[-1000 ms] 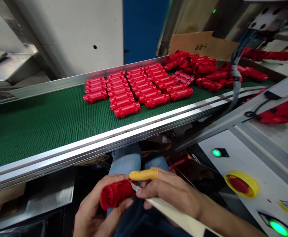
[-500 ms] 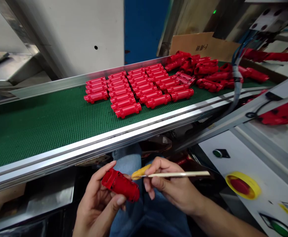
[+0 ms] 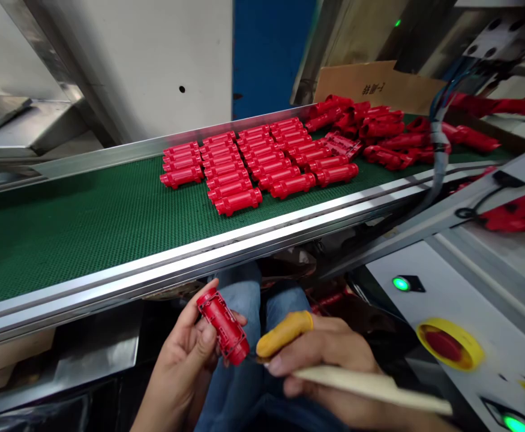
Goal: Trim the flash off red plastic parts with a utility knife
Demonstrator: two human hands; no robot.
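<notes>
Beside conveyor (image 3: 86, 228) — left hand (image 3: 188, 351) holds red part (image 3: 223, 324).

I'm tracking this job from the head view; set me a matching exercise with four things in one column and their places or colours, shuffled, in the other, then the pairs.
Things:
1. Finger cover
2. Pale-handled tool
3. Held red part
4. Cardboard

Places or colours:
A. In the left hand
B. Behind the jumbled red parts
C. Orange-yellow
D. Gripped in the right hand

Right pairs: 1-C, 2-D, 3-A, 4-B
</notes>
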